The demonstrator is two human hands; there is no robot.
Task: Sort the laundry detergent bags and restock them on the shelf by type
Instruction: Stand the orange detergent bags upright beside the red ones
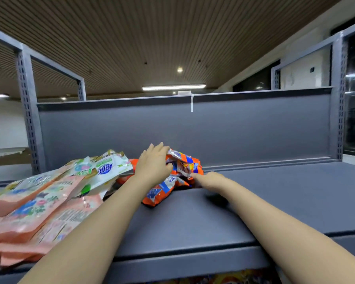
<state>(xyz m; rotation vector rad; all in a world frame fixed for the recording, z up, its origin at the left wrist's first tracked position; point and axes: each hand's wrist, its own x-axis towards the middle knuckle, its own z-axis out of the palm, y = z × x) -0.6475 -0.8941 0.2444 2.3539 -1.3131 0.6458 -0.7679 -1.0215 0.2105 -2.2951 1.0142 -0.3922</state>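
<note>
A small heap of orange-and-blue detergent bags [184,167] lies on the grey shelf [275,197], near its back panel. My left hand [154,162] rests on top of the heap, fingers spread over the upper bag and thumb against its crumpled top. My right hand [209,179] reaches in from the right, its fingertips touching the lower right edge of the orange bags. Left of them lie white-and-green bags [109,167]. Pink bags [35,210] are piled at the near left.
The shelf's grey back panel [184,130] rises behind the bags, with slotted uprights at both ends [28,111]. More orange packaging shows on the level below [223,278] at the bottom edge.
</note>
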